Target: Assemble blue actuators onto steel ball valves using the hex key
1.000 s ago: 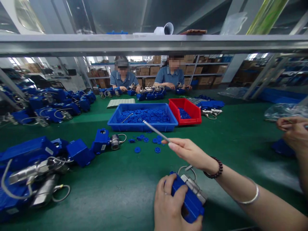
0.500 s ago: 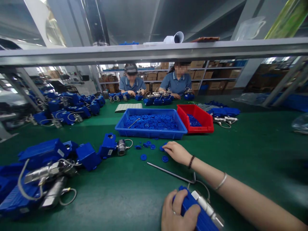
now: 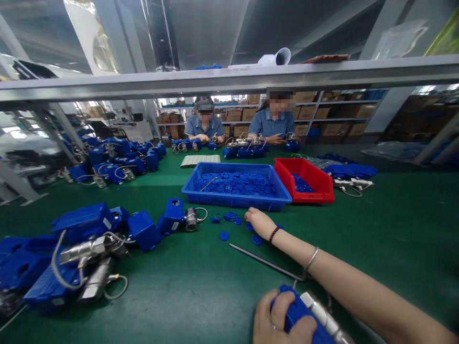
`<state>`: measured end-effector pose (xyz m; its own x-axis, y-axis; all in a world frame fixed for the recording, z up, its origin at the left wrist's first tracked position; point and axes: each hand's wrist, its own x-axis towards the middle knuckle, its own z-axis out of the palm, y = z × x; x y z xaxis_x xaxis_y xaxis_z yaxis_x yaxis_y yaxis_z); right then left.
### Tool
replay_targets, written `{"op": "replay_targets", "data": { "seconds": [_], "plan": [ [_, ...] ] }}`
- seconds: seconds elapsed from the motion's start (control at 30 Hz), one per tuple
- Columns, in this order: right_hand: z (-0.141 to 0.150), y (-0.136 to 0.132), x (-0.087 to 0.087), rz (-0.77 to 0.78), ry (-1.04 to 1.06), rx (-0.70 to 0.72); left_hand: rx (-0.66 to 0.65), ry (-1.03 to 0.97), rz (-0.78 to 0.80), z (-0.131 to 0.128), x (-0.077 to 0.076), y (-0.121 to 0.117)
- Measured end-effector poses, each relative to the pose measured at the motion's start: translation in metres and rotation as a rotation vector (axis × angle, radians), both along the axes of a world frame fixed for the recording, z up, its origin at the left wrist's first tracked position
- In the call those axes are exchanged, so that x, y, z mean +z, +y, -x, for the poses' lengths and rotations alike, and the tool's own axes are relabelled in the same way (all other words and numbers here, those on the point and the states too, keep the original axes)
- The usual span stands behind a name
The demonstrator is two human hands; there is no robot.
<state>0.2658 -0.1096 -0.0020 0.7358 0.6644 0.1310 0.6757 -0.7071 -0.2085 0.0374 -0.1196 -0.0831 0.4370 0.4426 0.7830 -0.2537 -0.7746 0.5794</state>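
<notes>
My left hand (image 3: 278,321) grips a blue valve actuator (image 3: 304,317) with a metal fitting at the bottom edge of the view. My right hand (image 3: 258,222) reaches forward over the green table, its fingers curled down onto small blue discs (image 3: 229,220) scattered just in front of the blue tray (image 3: 236,198). What its fingertips hold is hidden. A thin metal rod (image 3: 265,262) lies on the mat between my two hands.
A red bin (image 3: 317,188) of blue parts stands right of the blue tray. Blue actuators with metal valves (image 3: 86,248) are piled at the left, with one (image 3: 179,219) near the discs. Two people sit at the far side. A metal shelf rail (image 3: 229,79) crosses overhead.
My right hand has laid the metal rod on the mat and reached to the loose blue discs. The view has shifted left and down, and another person's hands at the right are out of sight.
</notes>
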Motion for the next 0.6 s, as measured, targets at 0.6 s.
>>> {"op": "replay_targets", "data": {
  "seconds": [0.6],
  "plan": [
    [0.16, -0.122, 0.043, -0.68, 0.709, 0.083, -0.374, 0.116, -0.128, 0.028, 0.081, 0.021]
  ]
}}
